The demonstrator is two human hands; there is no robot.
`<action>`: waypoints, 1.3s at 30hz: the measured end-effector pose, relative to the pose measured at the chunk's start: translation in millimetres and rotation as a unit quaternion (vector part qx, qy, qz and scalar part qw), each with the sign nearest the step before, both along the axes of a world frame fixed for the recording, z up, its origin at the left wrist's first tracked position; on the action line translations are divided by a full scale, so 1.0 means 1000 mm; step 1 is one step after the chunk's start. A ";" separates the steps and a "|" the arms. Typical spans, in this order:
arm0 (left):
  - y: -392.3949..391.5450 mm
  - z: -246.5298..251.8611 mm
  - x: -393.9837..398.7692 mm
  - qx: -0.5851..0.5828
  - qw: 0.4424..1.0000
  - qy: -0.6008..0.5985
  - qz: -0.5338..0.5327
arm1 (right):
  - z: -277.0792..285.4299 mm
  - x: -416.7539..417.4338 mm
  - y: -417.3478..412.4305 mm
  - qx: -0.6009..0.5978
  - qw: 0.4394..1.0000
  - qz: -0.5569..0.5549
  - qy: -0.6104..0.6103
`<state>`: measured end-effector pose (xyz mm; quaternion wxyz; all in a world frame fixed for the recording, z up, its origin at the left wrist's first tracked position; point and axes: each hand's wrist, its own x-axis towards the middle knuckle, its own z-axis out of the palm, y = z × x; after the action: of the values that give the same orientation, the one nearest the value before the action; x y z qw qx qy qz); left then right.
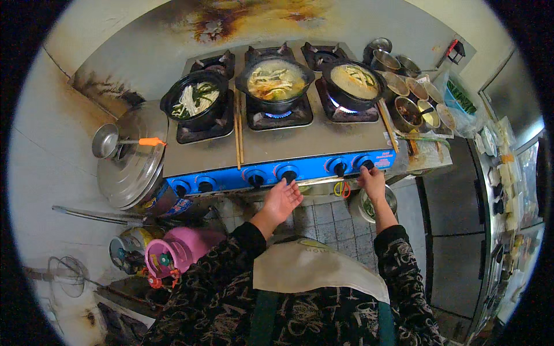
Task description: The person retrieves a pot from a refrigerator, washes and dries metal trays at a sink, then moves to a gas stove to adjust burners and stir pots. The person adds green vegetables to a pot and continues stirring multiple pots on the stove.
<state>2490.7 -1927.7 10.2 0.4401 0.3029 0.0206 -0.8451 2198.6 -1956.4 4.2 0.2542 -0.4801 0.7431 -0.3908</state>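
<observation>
A gas stove (203,155) with a blue front panel stands before me. My right hand (372,181) grips the rightmost black knob (368,164). Palm up, my left hand (283,200) has its fingertips at a middle knob (288,174); whether they grip it is unclear. Three black pots sit on the front burners. Blue flame burns beneath the middle pot (277,102) and the right pot (352,101), whose broth looks frothy. Under the left pot (194,119), holding pale strips and greens, I see no flame.
Chopsticks (239,134) lie between pots; another pair (388,125) rests right. A ladle (106,140) lies on a large lidded pot (130,173) at left. Seasoning containers (407,113) crowd the right. Scissors (342,189) hang below the panel. A pink gas cylinder (190,246) stands on the floor.
</observation>
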 end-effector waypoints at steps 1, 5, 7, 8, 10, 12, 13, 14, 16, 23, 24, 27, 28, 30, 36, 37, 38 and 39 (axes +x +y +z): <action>0.000 0.000 0.000 0.003 1.000 -0.003 0.000 | -0.002 -0.001 0.001 0.008 1.000 -0.005 0.002; -0.004 0.001 -0.001 0.028 0.999 -0.010 -0.013 | -0.012 -0.013 0.000 0.015 1.000 -0.013 0.015; -0.004 0.001 0.001 0.018 0.999 -0.021 -0.015 | -0.007 -0.004 -0.002 0.023 0.999 -0.013 0.034; -0.003 0.001 0.001 0.018 0.999 -0.029 -0.016 | -0.002 -0.003 -0.001 0.054 0.995 -0.020 0.084; -0.002 0.003 0.003 0.015 0.999 -0.047 -0.018 | -0.002 -0.002 -0.001 0.044 0.996 -0.019 0.071; 0.004 0.001 0.011 0.006 0.998 -0.064 -0.028 | 0.002 0.002 -0.001 0.043 0.996 -0.012 0.081; 0.007 -0.001 0.016 0.002 0.997 -0.072 -0.029 | 0.010 0.005 0.001 0.046 0.994 -0.006 0.097; 0.011 -0.003 0.020 0.013 0.997 -0.075 -0.022 | 0.014 0.007 0.002 0.050 0.992 0.001 0.113; 0.019 -0.005 0.030 0.034 0.996 -0.084 -0.015 | 0.000 -0.008 0.004 0.034 0.991 -0.004 0.128; 0.042 0.000 0.140 0.037 0.959 -0.125 0.251 | 0.000 -0.006 0.004 0.042 0.987 -0.006 0.157; 0.045 0.010 0.155 0.044 0.952 -0.159 0.259 | 0.011 0.007 0.002 0.057 0.986 0.001 0.158; 0.026 0.019 0.170 0.058 0.949 -0.197 0.241 | -0.007 -0.003 0.001 -0.032 0.978 -0.011 0.205; 0.021 0.017 0.173 0.063 0.949 -0.202 0.234 | -0.010 -0.005 0.001 -0.009 0.981 -0.023 0.192; 0.016 0.009 0.181 0.055 0.941 -0.250 0.219 | -0.015 -0.007 -0.001 -0.021 0.982 -0.019 0.188; 0.010 -0.001 0.181 0.063 0.942 -0.207 0.255 | 0.001 -0.002 0.002 0.055 0.986 -0.023 0.156; 0.010 -0.001 0.180 0.066 0.945 -0.187 0.262 | 0.000 -0.001 0.002 0.046 0.989 -0.021 0.141; 0.010 0.000 0.180 0.068 0.945 -0.170 0.272 | 0.000 0.000 0.002 0.038 0.991 -0.018 0.126; 0.010 0.000 0.178 0.071 0.945 -0.151 0.281 | 0.001 0.000 0.003 0.030 0.993 -0.018 0.113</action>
<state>2668.3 -1917.6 10.4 0.6348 0.4397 0.0978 -0.6279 2198.2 -1953.3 5.1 0.1758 -0.5004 0.7867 -0.3161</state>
